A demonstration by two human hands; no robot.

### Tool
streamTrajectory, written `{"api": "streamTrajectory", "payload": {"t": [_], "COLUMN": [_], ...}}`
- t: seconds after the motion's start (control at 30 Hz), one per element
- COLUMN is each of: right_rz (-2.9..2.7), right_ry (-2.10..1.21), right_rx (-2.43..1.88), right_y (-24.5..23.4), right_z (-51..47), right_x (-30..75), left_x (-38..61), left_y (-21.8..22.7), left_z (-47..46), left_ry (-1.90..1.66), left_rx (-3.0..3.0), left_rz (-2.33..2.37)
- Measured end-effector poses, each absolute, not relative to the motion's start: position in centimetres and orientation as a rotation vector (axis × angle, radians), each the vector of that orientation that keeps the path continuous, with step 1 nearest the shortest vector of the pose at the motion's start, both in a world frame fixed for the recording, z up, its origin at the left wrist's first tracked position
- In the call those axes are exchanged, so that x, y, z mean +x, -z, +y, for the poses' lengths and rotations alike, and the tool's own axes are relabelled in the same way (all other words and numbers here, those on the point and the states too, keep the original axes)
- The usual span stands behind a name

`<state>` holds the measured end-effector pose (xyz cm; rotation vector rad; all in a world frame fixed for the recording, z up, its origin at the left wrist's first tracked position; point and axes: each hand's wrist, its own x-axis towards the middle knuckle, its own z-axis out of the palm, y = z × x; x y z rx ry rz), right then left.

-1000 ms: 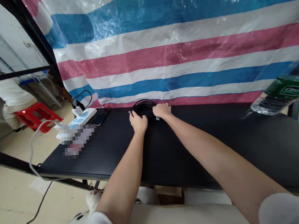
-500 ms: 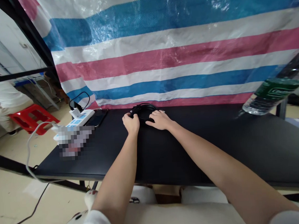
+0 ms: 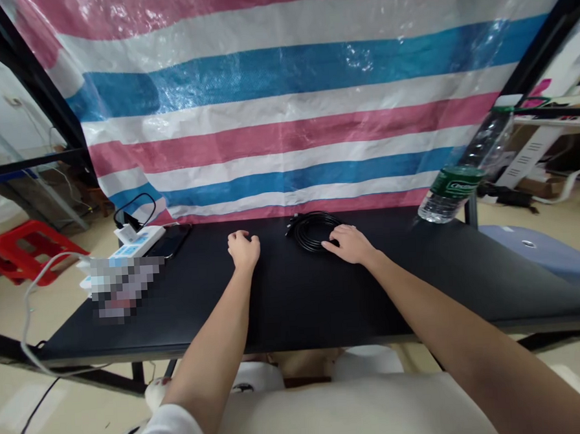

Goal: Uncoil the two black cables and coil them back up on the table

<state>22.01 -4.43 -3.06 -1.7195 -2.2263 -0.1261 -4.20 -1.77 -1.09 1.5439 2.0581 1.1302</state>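
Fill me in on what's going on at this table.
A person is handling a coiled black cable with bare hands. The right hand is at the coil's right side; whether it grips the cable is hard to tell. The left hand is off to the left, apart from the coil, its fingers loosely curled. The coil lies on the black table, with a phone further left and a bottle to the right.

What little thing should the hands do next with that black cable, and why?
I'd probably ease the right hand away from the black cable. It lies in a round coil on the dark table, and the left hand is well apart from it, so only the right hand is at its edge.
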Motion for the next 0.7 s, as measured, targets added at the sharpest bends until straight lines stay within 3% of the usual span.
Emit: {"api": "streamTrajectory", "payload": {"t": [0.37,0.7], "right_rz": [-1.745,-1.207], "right_ry": [0.148,0.180], "right_rx": [-1.829,-1.771], "right_y": [3.6,4.9], "right_z": [-2.7,-2.2], "right_x": [21.8,23.0], "left_x": [-3.6,-4.0], "left_y": [1.5,1.9], "left_z": [-1.2,-0.9], "left_ry": [-0.797,-0.842], "left_rx": [1.882,1.860], "left_rz": [2.011,1.956]}}
